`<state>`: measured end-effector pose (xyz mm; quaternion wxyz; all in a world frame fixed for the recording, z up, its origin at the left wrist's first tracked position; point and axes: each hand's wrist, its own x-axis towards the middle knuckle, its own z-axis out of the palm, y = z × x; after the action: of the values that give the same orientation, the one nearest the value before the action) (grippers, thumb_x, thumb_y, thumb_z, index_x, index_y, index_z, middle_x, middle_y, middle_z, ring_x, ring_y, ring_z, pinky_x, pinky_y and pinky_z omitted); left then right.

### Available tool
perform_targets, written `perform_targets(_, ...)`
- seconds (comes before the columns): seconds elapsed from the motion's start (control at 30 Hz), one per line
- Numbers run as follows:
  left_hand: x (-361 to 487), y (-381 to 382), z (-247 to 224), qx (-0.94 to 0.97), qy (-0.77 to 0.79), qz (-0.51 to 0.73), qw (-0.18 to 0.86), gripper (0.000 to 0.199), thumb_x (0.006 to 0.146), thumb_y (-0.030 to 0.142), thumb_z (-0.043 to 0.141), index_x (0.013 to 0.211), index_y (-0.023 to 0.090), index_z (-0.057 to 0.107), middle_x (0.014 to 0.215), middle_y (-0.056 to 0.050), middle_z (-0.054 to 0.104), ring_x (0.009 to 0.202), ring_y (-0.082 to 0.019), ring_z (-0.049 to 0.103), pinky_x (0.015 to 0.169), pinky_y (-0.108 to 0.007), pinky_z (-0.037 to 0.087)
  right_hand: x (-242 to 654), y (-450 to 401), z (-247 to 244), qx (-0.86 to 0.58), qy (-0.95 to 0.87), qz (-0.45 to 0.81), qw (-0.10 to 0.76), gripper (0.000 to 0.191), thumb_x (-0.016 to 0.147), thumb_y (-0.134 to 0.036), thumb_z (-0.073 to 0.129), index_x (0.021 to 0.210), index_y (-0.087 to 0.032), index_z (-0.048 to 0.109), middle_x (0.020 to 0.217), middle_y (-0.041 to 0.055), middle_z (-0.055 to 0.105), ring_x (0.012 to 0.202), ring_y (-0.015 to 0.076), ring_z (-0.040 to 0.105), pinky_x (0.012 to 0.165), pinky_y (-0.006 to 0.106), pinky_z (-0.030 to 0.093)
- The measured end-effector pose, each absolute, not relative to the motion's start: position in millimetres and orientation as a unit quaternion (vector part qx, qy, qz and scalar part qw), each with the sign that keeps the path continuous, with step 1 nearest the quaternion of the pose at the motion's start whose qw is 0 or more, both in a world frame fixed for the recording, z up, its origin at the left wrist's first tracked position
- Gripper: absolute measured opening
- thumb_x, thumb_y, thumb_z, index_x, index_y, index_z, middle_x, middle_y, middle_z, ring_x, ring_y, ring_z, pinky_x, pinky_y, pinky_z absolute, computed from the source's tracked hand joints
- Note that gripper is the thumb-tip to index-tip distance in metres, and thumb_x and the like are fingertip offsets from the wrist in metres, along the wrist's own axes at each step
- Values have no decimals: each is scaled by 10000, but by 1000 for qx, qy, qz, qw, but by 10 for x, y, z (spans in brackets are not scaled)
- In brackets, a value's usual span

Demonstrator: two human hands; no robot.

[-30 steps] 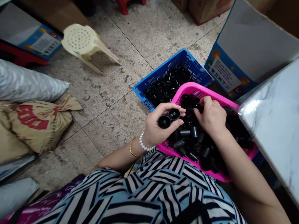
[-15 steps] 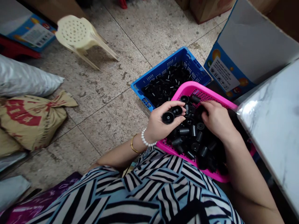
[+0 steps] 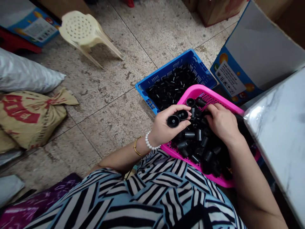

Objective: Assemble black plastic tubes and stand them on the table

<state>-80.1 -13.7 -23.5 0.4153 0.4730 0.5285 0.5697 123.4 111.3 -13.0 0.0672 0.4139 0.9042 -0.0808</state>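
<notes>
My left hand (image 3: 164,124) is closed around two round black plastic cups (image 3: 173,121), their hollow ends facing up, over the left side of a pink basket (image 3: 202,89). A pearl bracelet and a gold bangle circle that wrist. Inside the basket lies a heap of black cylindrical plastic pieces (image 3: 199,135). My right hand (image 3: 221,122) reaches down among them at the basket's far right side. Its fingers are bent, and the tips are partly hidden, so I cannot make out what they grip.
A blue crate (image 3: 164,71) with small black parts stands on the floor behind the basket. To the right are a large carton (image 3: 259,47) and a marble-patterned tabletop (image 3: 281,127). A cream stool (image 3: 79,28) and tied sacks (image 3: 35,117) are at left.
The view has shifted slightly, so everything sits a little differently in the picture. Both hands keep nearly the same pose, the left still holding the two black cups.
</notes>
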Motion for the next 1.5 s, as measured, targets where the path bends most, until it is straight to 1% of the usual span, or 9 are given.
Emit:
perform_targets(0.2, -794, -157, -151, 471, 509, 582, 425, 338, 883, 182, 765, 1204, 141, 669, 1102, -107, 776, 967, -177, 769, 916, -305, 634, 1494, 1046, -78, 387, 861, -283, -168, 70, 918, -219, 660, 982, -234, 638, 1220, 60, 743, 1160, 242, 695, 1044, 432, 517)
perform_targets(0.4, -752, -182, -90, 556, 506, 553, 359, 336, 880, 201, 784, 1201, 163, 693, 1069, -86, 744, 974, -169, 734, 925, -316, 612, 1657, 649, 119, 442, 733, -408, -318, 628, 811, -236, 837, 1370, -258, 551, 1166, 63, 730, 1085, 240, 719, 960, 423, 593)
perform_targets(0.53, -677, -265, -46, 654, 476, 494, 319, 562, 790, 453, 868, 1252, 177, 703, 1125, -115, 690, 1044, -209, 691, 922, -358, 616, 1605, 215, 274, 410, 767, -400, -289, 515, 842, -212, 823, 1321, -287, 649, 1188, 67, 726, 1062, 239, 716, 936, 400, 597)
perform_targets(0.67, -669, -323, -49, 671, 463, 487, 312, 492, 828, 405, 845, 1227, 148, 713, 1147, -137, 662, 1073, -211, 673, 939, -354, 604, 1579, 155, 328, 341, 796, -425, -264, 457, 898, -248, 775, 1340, -280, 664, 1169, 72, 724, 1017, 231, 714, 877, 375, 604)
perform_targets(0.77, -727, -320, -51, 662, 454, 495, 332, 452, 807, 383, 865, 1173, 155, 730, 1115, -121, 678, 1039, -204, 684, 942, -359, 597, 1576, 447, 199, 370, 843, -296, -254, 402, 940, -232, 708, 1339, -265, 672, 1141, 77, 747, 1043, 254, 695, 949, 427, 581)
perform_targets(0.97, -860, -313, -47, 632, 452, 527, 344, 473, 766, 406, 896, 1149, 176, 739, 1108, -111, 698, 1035, -215, 690, 941, -376, 591, 1549, 901, -152, 306, 933, -182, -52, 441, 935, -168, 591, 1373, -140, 632, 1281, 147, 720, 1273, 345, 576, 1090, 555, 509)
perform_targets(1.2, -983, -284, -160, 564, 467, 575, 365, 443, 788, 453, 870, 1111, 182, 733, 1054, -115, 737, 1025, -234, 676, 942, -417, 577, 1817, 828, -33, 273, 920, -260, -107, 351, 907, -278, 692, 1252, -214, 684, 1126, 78, 747, 1269, 309, 591, 1171, 571, 427)
perform_targets(1.37, -941, -256, -190, 573, 483, 563, 348, 408, 777, 394, 888, 1083, 171, 735, 1046, -108, 738, 1042, -229, 676, 968, -410, 567, 1676, 870, -53, 346, 918, -169, -97, 202, 985, -332, 629, 1003, -201, 783, 898, 69, 736, 981, 240, 620, 996, 438, 500)
perform_targets(1.5, -911, -246, -205, 582, 504, 549, 324, 396, 779, 386, 886, 1075, 170, 736, 1057, -104, 728, 1030, -217, 676, 958, -397, 568, 1329, 931, -14, 402, 913, -41, 58, 288, 986, -394, 593, 1001, -221, 823, 846, 107, 688, 981, 312, 549, 889, 484, 419)
